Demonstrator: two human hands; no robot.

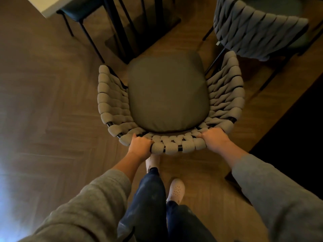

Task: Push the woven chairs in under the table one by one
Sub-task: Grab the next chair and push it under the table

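Observation:
A woven chair (168, 95) with a grey seat cushion and a thick beige braided backrest stands right in front of me on the wooden floor. My left hand (139, 145) grips the top rail of the backrest at its left rear. My right hand (214, 139) grips the same rail at the right rear. The white table (47, 6) shows only as a corner at the top left, with its dark base (136, 27) beyond the chair's front. A second woven chair (258, 32) stands at the top right, its back turned to me.
A dark stool (76, 9) with thin black legs sits under the table corner at the top left. A dark rug or furniture edge (288, 137) runs along the right. My legs and a white clog (176, 190) are just behind the chair. Open herringbone floor lies to the left.

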